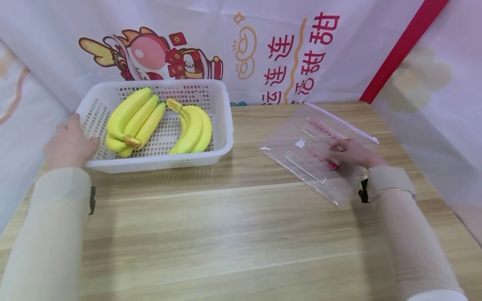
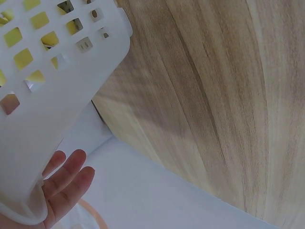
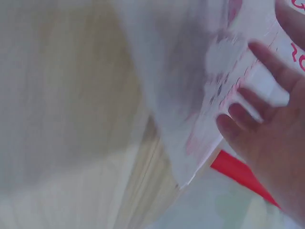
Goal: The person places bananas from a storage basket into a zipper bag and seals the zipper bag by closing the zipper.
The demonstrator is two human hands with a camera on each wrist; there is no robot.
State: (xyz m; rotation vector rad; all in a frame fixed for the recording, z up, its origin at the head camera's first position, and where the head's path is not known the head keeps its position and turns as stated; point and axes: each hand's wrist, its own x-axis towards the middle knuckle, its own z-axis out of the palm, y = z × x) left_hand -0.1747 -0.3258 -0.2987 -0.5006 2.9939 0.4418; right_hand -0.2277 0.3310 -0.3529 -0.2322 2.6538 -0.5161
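On the left of the head view, my left hand (image 1: pixel 69 144) grips the left end of a white plastic basket (image 1: pixel 226 121), thumb over the rim. Its fingers (image 2: pixel 71 179) show outside the basket's wall in the left wrist view. Inside the basket lie two bunches of yellow bananas, one on the left (image 1: pixel 132 121) and a smaller one (image 1: pixel 197 129) on the right. My right hand (image 1: pixel 352 154) is over a clear zip bag (image 1: pixel 278 142) with pink and white printing, fingertips right at its surface. The right wrist view shows those fingers (image 3: pixel 271 67) spread apart.
The basket and the bag are on a wood-grain table (image 1: pixel 226 234). Behind it hangs a white cloth (image 1: pixel 263 25) with cartoon prints and red characters, close to the basket's back rim. A red strip (image 1: pixel 403 50) runs down the back right corner, and pale cloth walls stand at both sides.
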